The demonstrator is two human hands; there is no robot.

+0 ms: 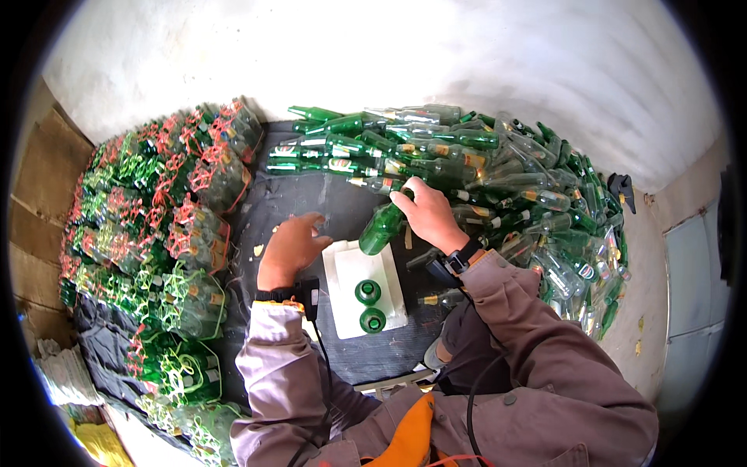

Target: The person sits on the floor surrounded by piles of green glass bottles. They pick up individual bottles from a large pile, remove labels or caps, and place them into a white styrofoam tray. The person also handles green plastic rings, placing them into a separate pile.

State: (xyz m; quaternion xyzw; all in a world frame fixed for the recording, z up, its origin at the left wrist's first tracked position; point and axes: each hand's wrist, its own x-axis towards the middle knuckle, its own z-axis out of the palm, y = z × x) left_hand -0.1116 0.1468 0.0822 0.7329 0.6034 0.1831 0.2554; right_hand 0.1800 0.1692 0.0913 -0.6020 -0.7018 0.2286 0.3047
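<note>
My right hand [426, 214] grips a green glass bottle [377, 233] by its neck, holding it tilted over the upper part of a white board [348, 310]. On that board stand two green bottles [367, 293], one behind the other, seen from above with their mouths up. My left hand [292, 245] is to the left of the board's upper corner, empty, fingers loosely bent and apart. The board lies on a dark sheet [296, 194].
A large pile of loose green and clear bottles [459, 140] lies along the back and right. Rows of bottle bundles tied with red and green string [191, 233] fill the left side, by brown boards [54, 148]. A white wall [350, 54] rises behind. My legs are at the bottom.
</note>
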